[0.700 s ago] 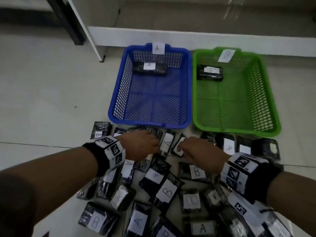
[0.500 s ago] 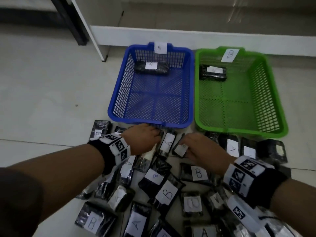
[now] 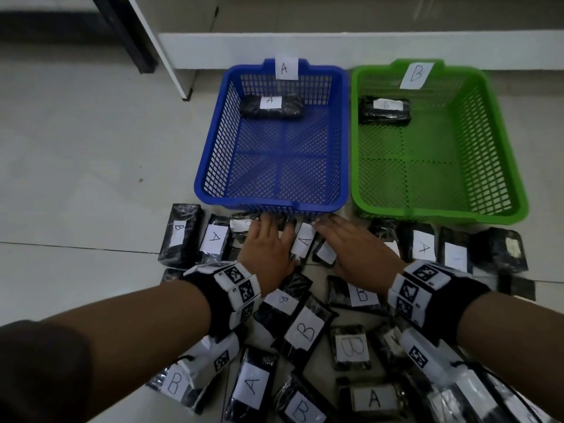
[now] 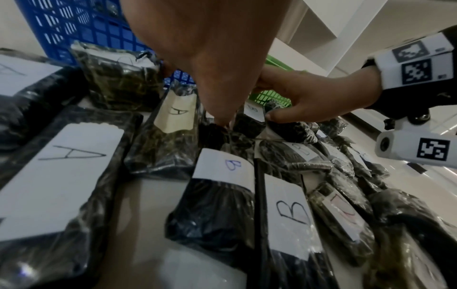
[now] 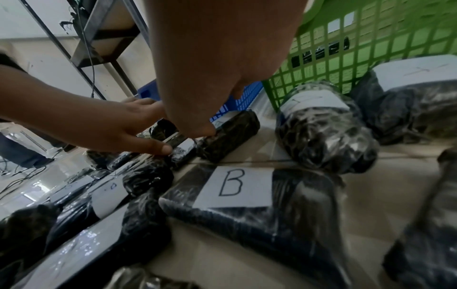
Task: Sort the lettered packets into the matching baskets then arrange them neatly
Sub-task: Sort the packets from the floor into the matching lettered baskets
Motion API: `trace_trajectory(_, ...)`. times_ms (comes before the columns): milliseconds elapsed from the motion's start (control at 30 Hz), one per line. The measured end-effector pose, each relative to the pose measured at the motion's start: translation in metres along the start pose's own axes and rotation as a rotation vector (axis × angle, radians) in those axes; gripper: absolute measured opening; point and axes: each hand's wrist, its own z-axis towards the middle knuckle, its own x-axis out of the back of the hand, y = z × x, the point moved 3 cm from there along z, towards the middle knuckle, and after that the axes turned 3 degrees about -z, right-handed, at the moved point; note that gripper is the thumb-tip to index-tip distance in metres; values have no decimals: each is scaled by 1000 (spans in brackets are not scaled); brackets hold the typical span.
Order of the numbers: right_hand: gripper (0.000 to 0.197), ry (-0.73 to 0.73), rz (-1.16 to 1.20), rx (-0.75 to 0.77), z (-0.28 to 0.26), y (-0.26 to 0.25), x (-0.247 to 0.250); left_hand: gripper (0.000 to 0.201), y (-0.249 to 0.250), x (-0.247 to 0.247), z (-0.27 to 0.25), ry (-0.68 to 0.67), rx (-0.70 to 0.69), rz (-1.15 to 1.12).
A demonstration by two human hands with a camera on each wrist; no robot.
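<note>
Two baskets labelled A [image 3: 286,68], B [image 3: 416,75], packets perhaps matching

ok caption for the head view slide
Both hands reach into floor packets before blue basket A and green basket B.

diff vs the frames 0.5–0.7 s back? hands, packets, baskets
Both hands slid forward toward the blue basket: the left hand and right hand now lie flatter, fingers spread over the packets by its front rim, flanking the A packet. No grip taken or released. Baskets, including the green basket, and their single packets are unchanged.
</note>
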Motion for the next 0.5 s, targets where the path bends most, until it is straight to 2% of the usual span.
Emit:
trace_trajectory(133, 75, 8, -91, -23, -1, -1, -7, 67, -2, 0, 3, -6, 26, -61)
trace_trajectory(267, 50, 162, -237, 96, -2, 0, -8, 62, -3, 5, 7, 46, 27, -200)
trace_trajectory(333, 46, 177, -252, 151, -4, -1, -6, 66, -3, 7, 4, 57, 69, -339)
trace_trajectory(367, 51, 147, -239, 157, -5, -1, -6, 69, -4, 9, 3, 60, 93, -423)
trace_trajectory(500, 56, 108, -200, 139, -16, -6, 4, 81, -9, 15, 0, 20, 135, -900)
